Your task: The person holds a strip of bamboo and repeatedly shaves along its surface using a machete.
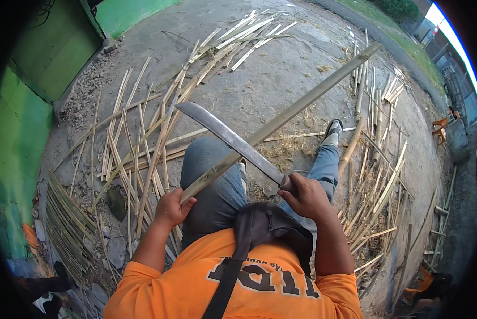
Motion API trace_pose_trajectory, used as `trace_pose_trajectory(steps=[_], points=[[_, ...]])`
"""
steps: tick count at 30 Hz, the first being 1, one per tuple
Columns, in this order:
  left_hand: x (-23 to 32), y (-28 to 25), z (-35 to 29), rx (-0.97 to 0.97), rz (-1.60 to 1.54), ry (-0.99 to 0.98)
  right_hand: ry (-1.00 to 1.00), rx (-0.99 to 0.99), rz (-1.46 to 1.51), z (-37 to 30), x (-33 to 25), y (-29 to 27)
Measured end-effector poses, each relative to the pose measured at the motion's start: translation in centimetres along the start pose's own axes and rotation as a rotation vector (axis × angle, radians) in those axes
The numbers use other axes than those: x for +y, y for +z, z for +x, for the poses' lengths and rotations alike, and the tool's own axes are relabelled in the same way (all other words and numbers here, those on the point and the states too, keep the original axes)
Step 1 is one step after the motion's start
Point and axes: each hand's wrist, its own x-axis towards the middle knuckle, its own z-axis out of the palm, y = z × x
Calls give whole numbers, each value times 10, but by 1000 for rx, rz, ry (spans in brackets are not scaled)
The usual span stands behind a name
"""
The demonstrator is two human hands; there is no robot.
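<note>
From my remote view, nearest is an orange shirt (238,287) with a dark bag (267,226) slung across it, above knees in blue jeans (217,181). The ground (281,80) is grey, cracked concrete, outdoors, littered with fibres. My left hand (170,208) has its fingers wrapped around the near end of a long bamboo strip (281,121), pale tan, flat-faced and straight, which runs diagonally from my left knee up to the far right. My right hand (305,198) is clenched on the handle of a machete (230,139); its curved, dull steel blade crosses over the strip. Split bamboo slats (137,143) lie scattered left and right, a green wall (52,53) beyond.
</note>
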Motion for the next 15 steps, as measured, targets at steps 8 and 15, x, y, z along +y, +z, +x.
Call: trace_pose_trajectory(steps=[8, 15], points=[[2, -1, 3, -13, -7, 1, -54, 150, -83, 2, -2, -2], [3, 1, 0, 16, 18, 4, -91, 123, -192, 14, -8, 9]])
